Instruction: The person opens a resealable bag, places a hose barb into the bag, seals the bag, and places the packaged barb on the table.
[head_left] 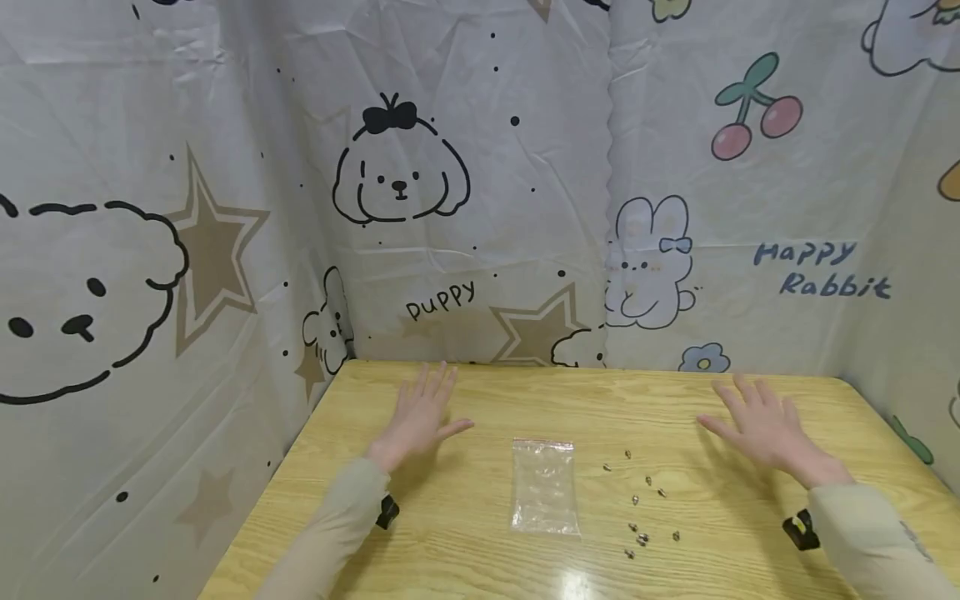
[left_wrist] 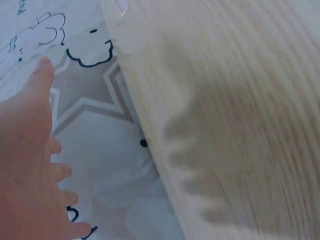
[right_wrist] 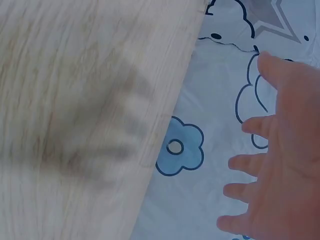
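A clear zip bag (head_left: pixel 544 487) lies flat on the wooden table, its closure edge toward the back. Several small metallic pieces (head_left: pixel 635 500), too small to identify, are scattered to the right of the bag. My left hand (head_left: pixel 420 417) is held above the table left of the bag, fingers spread and holding nothing. On the other side, beyond the small pieces, my right hand (head_left: pixel 768 429) is likewise spread over the table with nothing in it. Both wrist views show the fingers extended and their shadows falling on the wood.
The light wooden table (head_left: pixel 465 562) ends at a back edge against a white curtain (head_left: pixel 480 167) printed with cartoon animals, stars and cherries. The curtain also closes in the left and right sides. Each wrist carries a small black device (head_left: pixel 802 531).
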